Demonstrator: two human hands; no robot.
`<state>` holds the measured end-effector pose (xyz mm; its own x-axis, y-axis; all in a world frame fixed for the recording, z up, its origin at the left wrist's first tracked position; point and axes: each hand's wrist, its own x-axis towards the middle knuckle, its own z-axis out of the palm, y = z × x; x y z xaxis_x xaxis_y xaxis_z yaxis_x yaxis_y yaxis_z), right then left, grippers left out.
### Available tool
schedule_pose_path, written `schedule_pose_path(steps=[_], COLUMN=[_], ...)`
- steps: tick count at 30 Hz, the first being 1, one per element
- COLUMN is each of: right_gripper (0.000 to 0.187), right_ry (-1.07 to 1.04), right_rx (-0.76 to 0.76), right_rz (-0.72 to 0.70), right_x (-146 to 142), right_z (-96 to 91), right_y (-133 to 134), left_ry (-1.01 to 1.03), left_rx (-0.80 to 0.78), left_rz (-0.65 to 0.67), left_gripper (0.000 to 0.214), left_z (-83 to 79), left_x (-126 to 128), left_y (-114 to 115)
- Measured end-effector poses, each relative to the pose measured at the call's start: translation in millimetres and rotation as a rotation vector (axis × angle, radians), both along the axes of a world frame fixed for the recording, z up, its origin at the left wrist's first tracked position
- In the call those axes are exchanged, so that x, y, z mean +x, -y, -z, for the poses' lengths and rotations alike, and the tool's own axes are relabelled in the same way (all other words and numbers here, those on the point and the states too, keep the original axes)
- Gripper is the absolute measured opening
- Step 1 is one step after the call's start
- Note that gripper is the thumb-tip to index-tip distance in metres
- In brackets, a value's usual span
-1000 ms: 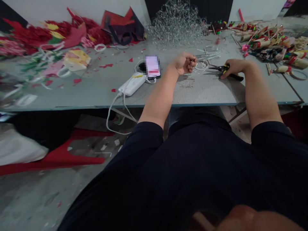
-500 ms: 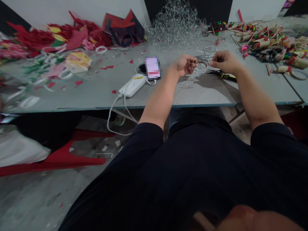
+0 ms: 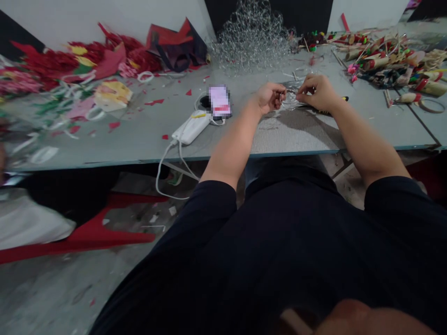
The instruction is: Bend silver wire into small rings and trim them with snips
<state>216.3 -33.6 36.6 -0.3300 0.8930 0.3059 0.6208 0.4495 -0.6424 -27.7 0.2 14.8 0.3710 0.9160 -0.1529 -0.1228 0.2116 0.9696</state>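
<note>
My left hand is closed in a pinch on a small ring of thin silver wire above the grey table. My right hand is closed too, its fingertips pinching the same wire from the right, so both hands meet at the ring. Black pliers with yellow marks lie on the table just behind and under my right hand, partly hidden by it. A big tangle of silver wire sits at the back of the table beyond my hands.
A white power bank with cables and a phone lie left of my hands. Red and yellow paper scraps cover the left side. Coloured sticks and rolls crowd the right. A red plastic stool stands on the floor.
My right hand let go of the pliers on the table and moved left to meet my left hand at the wire ring. The left hand stayed nearly still.
</note>
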Motion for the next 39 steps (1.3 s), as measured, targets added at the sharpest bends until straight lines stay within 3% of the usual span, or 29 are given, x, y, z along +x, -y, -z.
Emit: schedule_pose_path(steps=[8,17,22,25,29,39], right_gripper=[0.034,0.040,0.051,0.056,0.061,0.057], right_ry=[0.075,0.072,-0.034,-0.127,-0.150,-0.041], right_rx=[0.013,0.055,0.082,0.072,0.018,0.088], right_rz=[-0.009,0.036,0.132,0.097,0.062,0.110], right_x=[-9.6,-12.1,-8.1,-9.4,-16.3,-11.1], right_z=[0.0,10.7,25.4,33.1,32.9,32.9], right_y=[5.9,-1.7,-17.5,-25.9,-25.8,-28.1], left_ry=[0.045,0.014,-0.026,-0.023,0.000,0.070], left_rx=[0.001,-0.052,-0.059,-0.007,0.040,-0.006], left_rz=[-0.075,-0.124,-0.098,-0.129,-0.190,-0.134], left_gripper=[0.027,0.028,0.035,0.039,0.037,0.037], left_z=[5.8,-1.5,-4.1,-1.8,2.2,5.4], left_x=[3.8,15.4,20.8,21.7,19.3,18.8], left_y=[-7.3,5.2,9.9,8.9,2.7,-3.0])
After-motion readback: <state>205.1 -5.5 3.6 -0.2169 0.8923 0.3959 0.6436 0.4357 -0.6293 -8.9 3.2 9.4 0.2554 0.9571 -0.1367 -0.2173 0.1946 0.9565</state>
